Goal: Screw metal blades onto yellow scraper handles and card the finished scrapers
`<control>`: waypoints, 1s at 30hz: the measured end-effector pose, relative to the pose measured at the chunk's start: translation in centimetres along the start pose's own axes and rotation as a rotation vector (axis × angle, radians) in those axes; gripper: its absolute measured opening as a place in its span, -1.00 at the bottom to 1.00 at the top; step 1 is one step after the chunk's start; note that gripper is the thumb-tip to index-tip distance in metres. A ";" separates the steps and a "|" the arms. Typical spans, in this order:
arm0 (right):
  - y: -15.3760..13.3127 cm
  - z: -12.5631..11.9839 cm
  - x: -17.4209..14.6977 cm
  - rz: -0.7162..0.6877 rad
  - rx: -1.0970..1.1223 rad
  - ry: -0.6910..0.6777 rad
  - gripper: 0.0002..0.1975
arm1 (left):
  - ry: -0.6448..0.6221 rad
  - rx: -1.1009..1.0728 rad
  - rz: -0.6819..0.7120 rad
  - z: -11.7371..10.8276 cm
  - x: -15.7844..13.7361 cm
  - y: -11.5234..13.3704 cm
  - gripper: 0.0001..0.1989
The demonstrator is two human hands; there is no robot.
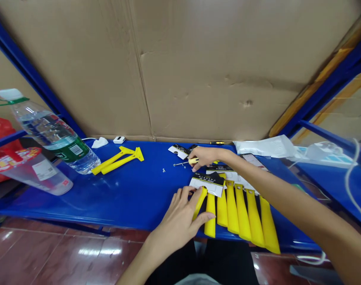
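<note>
My right hand (202,157) is closed around the handle of a small screwdriver (193,160), its shaft pointing left just above the table. Near the tip lie a few tiny metal pieces (164,170), probably screws, too small to tell. My left hand (183,209) rests at the front edge, fingers and thumb about a yellow scraper (200,202); its lower part is hidden by the hand. A black-and-white card (207,183) covers the upper end of the neighbouring handle. Several more yellow handles (238,211) lie fanned to the right, under my right forearm.
Two yellow scrapers (121,160) lie left of centre on the blue table (133,194). A water bottle (61,136) and a plastic cup (46,174) stand tilted in view further left. At the back are another screwdriver (217,143) and a white plastic package (266,146). Cardboard (183,71) walls the rear.
</note>
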State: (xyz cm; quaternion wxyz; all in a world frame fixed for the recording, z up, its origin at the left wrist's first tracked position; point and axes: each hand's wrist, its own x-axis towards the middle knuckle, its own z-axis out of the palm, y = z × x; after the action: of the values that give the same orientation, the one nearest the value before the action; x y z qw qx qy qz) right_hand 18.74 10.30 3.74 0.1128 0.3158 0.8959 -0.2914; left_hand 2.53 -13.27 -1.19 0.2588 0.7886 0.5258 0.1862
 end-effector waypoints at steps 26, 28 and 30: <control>-1.2 -0.1 1.8 -0.100 0.061 0.149 -0.76 | 0.404 0.493 -0.217 -16.6 2.4 -21.8 -0.65; -1.0 -0.4 1.3 -0.065 0.080 0.171 -0.75 | 0.394 0.462 -0.196 -16.3 2.7 -22.4 -0.71; -0.4 -0.8 1.0 -0.049 0.082 0.192 -0.76 | 0.399 0.438 -0.181 -15.9 3.0 -22.4 -0.74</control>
State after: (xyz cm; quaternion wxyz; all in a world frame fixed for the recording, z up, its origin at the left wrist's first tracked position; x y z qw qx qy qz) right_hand 17.64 11.00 4.18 0.0066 0.3246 0.8974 -0.2988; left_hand -21.75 -0.14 -1.98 -0.0102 0.7234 0.6620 0.1958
